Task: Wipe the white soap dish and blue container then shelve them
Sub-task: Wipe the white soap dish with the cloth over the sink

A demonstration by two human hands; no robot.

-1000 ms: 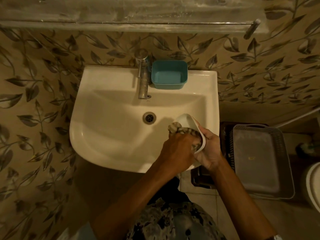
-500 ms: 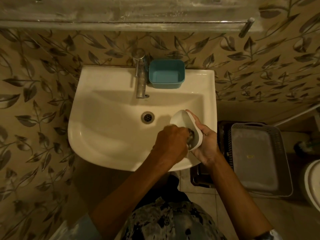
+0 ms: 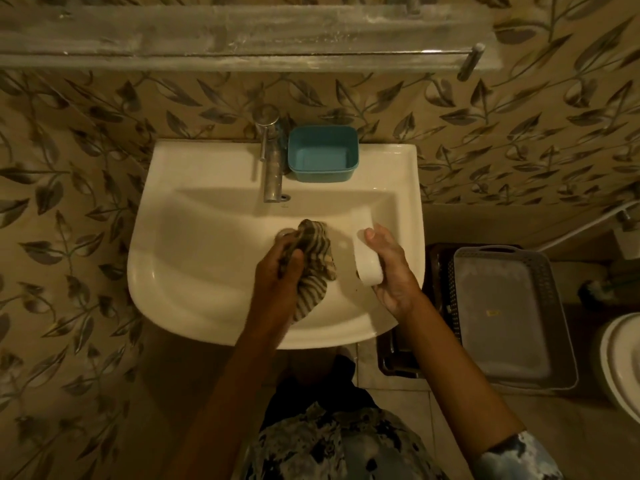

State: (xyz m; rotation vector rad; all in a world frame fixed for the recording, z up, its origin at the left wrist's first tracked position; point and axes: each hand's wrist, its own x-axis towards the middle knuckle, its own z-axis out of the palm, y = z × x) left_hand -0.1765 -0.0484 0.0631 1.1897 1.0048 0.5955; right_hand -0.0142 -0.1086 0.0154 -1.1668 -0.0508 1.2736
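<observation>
My right hand point(image 3: 391, 271) grips the white soap dish point(image 3: 367, 251) over the right half of the white sink point(image 3: 194, 278), with the dish turned on edge. My left hand point(image 3: 278, 275) holds a striped cloth point(image 3: 315, 265) bunched above the drain, a short gap away from the dish. The blue container point(image 3: 322, 154) stands upright and open on the sink's back ledge, just right of the metal tap point(image 3: 272, 168). A long dusty shelf point(image 3: 242, 36) runs along the wall above the sink.
Leaf-patterned tiles cover the wall behind and to the left. On the floor to the right sits a grey basket with a lid point(image 3: 505, 317) over a dark crate. A white toilet rim point(image 3: 623, 362) shows at the right edge.
The cloth has come out of the soap dish. My left hand pulled away to the left while my right hand turned the dish on edge.
</observation>
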